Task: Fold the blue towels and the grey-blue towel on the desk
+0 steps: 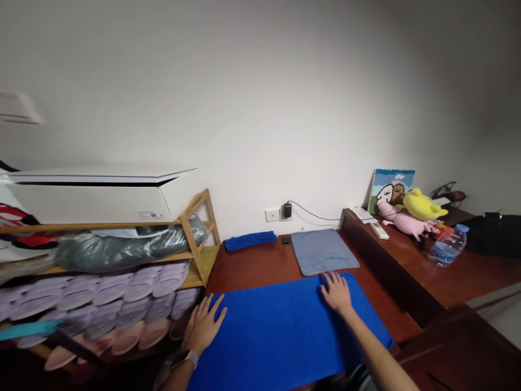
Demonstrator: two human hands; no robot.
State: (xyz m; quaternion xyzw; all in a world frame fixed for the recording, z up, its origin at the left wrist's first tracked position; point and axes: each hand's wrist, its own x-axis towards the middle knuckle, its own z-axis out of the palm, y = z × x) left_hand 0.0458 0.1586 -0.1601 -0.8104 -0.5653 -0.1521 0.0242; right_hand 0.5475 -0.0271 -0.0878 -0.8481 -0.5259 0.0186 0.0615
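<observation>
A blue cloth [277, 331] lies spread over the reddish-brown desk [248, 269], its near edge reaching the front of the desk. My left hand [204, 321] rests at the cloth's far left corner, fingers spread, with a watch on the wrist. Near the far right corner, my right hand [337, 292] lies on the cloth, its fingers also apart. Just beyond the right hand is a flat grey-blue cloth [323, 251]. Against the wall lies a folded blue cloth [250, 240].
At left stands a wooden rack [199, 239] with several slippers [138, 282] and a white box [97, 201]. On the raised surface at right are a plastic bottle [448, 247], a remote [380, 231], a pink plush toy [407, 222] and a yellow one [421, 205]. A black plug [287, 209] sits in the wall.
</observation>
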